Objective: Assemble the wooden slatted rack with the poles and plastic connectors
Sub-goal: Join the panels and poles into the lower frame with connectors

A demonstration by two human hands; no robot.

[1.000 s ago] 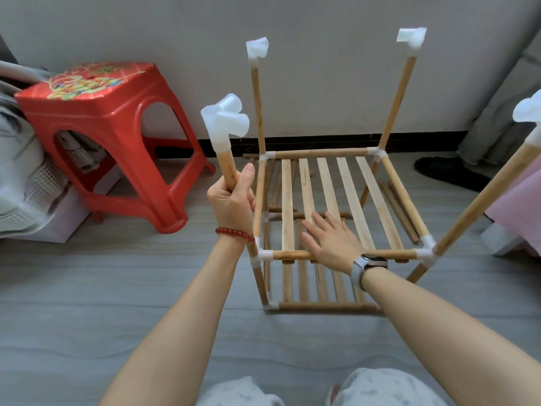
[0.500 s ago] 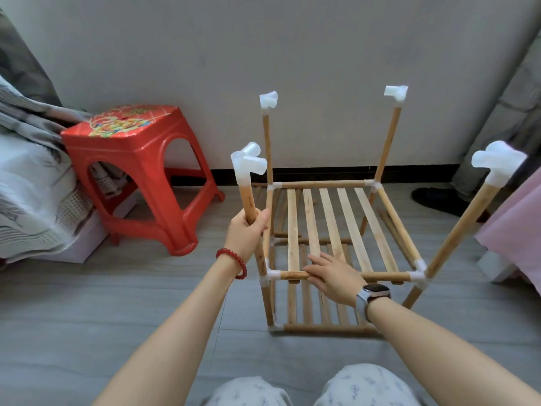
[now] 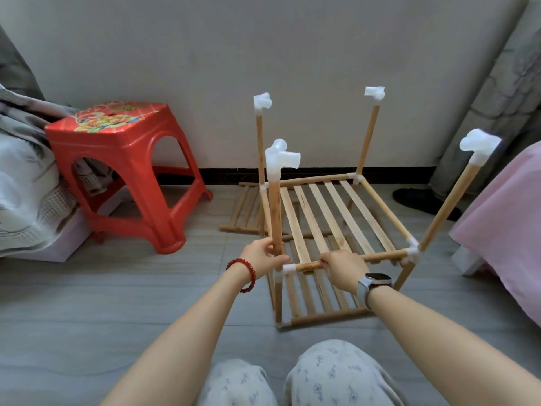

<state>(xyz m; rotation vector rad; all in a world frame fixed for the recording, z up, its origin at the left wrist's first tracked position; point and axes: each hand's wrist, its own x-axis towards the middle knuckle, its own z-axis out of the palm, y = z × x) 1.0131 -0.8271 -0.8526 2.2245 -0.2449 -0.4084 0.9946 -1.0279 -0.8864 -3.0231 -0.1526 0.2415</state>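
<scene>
Seen from the head camera, a half-built wooden rack (image 3: 330,230) stands on a grey floor (image 3: 117,303) close to a pale wall (image 3: 263,54). It is made of round, light-brown poles joined at the corners by white plastic connectors. Two slatted shelves sit one above the other: the upper shelf (image 3: 328,218) has flat slats running away from the viewer, and the lower shelf (image 3: 316,294) rests at floor level beneath it.

Four upright poles rise from the corners of the upper shelf, each topped with a white connector whose open sockets hold nothing. The near left pole (image 3: 275,215) stands straight, with its connector (image 3: 280,158) at the top. The near right pole (image 3: 450,206) appears to lean outward to the right. The two far poles stand near the wall.

The left hand (image 3: 262,257), with a red bead bracelet (image 3: 244,273) on its wrist, has its fingers curled around the base of the near left pole. The right hand (image 3: 344,266), with a watch (image 3: 373,284) on its wrist, is wrapped around the front rail (image 3: 380,256) of the upper shelf, just beside the near left corner joint.

Another slatted panel (image 3: 244,209) lies flat on the floor behind the rack's left side. A red plastic stool (image 3: 123,171) stands to the left. Pink fabric (image 3: 506,224) shows at the right edge, and the person's knees in patterned trousers (image 3: 292,379) are at the bottom.
</scene>
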